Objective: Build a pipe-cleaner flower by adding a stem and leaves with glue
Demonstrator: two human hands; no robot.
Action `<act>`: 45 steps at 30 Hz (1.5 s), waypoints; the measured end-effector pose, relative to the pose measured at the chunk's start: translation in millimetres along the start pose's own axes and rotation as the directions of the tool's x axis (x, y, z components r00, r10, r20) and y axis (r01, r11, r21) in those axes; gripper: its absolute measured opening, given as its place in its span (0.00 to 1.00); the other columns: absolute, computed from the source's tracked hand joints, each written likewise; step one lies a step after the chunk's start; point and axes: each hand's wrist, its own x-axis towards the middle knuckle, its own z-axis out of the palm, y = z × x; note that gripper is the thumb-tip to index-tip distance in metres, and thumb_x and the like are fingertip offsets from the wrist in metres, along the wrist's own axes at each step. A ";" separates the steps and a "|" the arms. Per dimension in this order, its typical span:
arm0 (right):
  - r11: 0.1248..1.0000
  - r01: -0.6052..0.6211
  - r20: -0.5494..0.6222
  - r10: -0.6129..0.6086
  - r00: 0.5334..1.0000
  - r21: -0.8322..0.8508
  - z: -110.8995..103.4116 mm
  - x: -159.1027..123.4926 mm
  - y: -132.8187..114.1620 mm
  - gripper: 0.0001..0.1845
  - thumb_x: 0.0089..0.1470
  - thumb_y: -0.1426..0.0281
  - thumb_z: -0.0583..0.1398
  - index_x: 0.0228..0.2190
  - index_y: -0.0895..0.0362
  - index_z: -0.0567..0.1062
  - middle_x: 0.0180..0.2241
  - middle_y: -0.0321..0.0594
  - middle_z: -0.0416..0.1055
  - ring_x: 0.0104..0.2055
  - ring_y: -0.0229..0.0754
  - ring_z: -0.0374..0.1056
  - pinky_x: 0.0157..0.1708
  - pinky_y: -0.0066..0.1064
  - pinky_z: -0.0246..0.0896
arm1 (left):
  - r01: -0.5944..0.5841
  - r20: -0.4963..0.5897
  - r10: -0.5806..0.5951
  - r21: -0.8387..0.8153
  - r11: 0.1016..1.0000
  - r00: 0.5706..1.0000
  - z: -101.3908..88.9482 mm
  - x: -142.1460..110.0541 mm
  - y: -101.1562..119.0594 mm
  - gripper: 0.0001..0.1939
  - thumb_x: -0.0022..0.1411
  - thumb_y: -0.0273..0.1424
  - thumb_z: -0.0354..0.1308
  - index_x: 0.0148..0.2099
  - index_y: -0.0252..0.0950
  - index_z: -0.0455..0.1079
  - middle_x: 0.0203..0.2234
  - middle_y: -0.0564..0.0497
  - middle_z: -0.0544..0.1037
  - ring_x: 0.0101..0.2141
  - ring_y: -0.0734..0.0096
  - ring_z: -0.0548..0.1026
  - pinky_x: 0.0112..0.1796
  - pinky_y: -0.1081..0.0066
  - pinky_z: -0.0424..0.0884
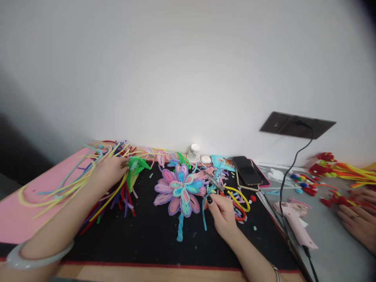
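Observation:
On the black mat (141,243) lies a large flower (180,188) made of bent pipe cleaners in purple, pink and turquoise, with a short twisted blue stem below. My right hand (223,215) is closed just right of the petals, pinching a thin blue pipe cleaner (203,217) between thumb and fingers. Over at the left, my left hand (107,172) has its fingertips closed on a bunch of green pipe-cleaner leaves (136,166). Loose pipe cleaners (55,199) in yellow, blue, red and purple spread under and around my left forearm.
Scissors (214,181) lie behind my right hand, near yellow-handled loops and blue scraps. A paper cup (194,152), a phone (247,170) and a blue packet (223,162) line the back. Right, a pink glue gun (298,227) with a cord; another person's hands (358,215) work there.

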 end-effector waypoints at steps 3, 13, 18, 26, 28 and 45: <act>1.000 -0.008 0.001 0.008 1.000 0.005 -0.9 -0.8 0.3 0.22 0.62 0.66 0.47 0.18 0.57 0.67 0.17 0.36 0.63 0.19 0.36 0.58 0.22 0.30 0.49 | -0.004 -0.095 0.022 0.179 0.984 0.995 -3.1 7.4 -1.6 0.02 0.50 0.27 0.63 0.29 0.34 0.76 0.19 0.55 0.70 0.45 0.57 0.71 0.37 0.78 0.65; 0.991 -0.118 -0.011 0.119 0.993 0.066 1.6 -1.4 4.5 0.18 0.61 0.64 0.49 0.24 0.57 0.69 0.16 0.30 0.52 0.18 0.34 0.50 0.20 0.28 0.44 | -0.116 -0.034 0.149 0.472 0.874 0.988 0.9 -22.8 60.2 0.18 0.58 0.40 0.57 0.44 0.34 0.77 0.21 0.53 0.76 0.24 0.68 0.71 0.27 0.75 0.62; 0.977 -0.144 0.165 0.117 0.979 0.158 7.5 -1.9 -1.5 0.13 0.56 0.59 0.55 0.32 0.57 0.69 0.18 0.28 0.53 0.18 0.33 0.50 0.19 0.26 0.44 | -0.212 0.366 0.139 0.169 0.962 0.920 57.6 -64.7 86.5 0.07 0.52 0.34 0.63 0.34 0.40 0.79 0.23 0.52 0.79 0.22 0.68 0.72 0.25 0.74 0.65; 0.997 -0.067 0.248 0.074 0.966 -0.040 13.0 -2.3 -9.6 0.15 0.60 0.70 0.49 0.21 0.55 0.60 0.19 0.30 0.54 0.20 0.33 0.52 0.23 0.27 0.46 | -0.271 0.488 0.176 0.131 0.954 0.855 107.0 -93.5 89.2 0.08 0.56 0.34 0.59 0.35 0.40 0.78 0.27 0.52 0.80 0.27 0.68 0.75 0.29 0.74 0.66; 0.994 -0.099 0.215 0.108 0.971 -0.053 12.1 -2.2 -8.9 0.14 0.60 0.69 0.49 0.22 0.55 0.60 0.19 0.30 0.54 0.20 0.33 0.52 0.23 0.27 0.46 | -0.238 0.475 0.145 0.140 0.961 0.868 108.5 -91.9 88.6 0.10 0.58 0.37 0.57 0.36 0.39 0.77 0.27 0.52 0.80 0.26 0.67 0.75 0.29 0.73 0.66; 0.963 -0.228 0.214 0.254 0.943 -0.141 31.4 -11.6 -30.6 0.15 0.60 0.72 0.47 0.21 0.53 0.56 0.17 0.31 0.55 0.18 0.35 0.54 0.20 0.27 0.43 | 0.184 0.340 -0.145 -0.085 0.979 0.929 107.2 -130.4 63.6 0.16 0.57 0.46 0.55 0.35 0.37 0.65 0.21 0.55 0.74 0.16 0.72 0.70 0.19 0.74 0.63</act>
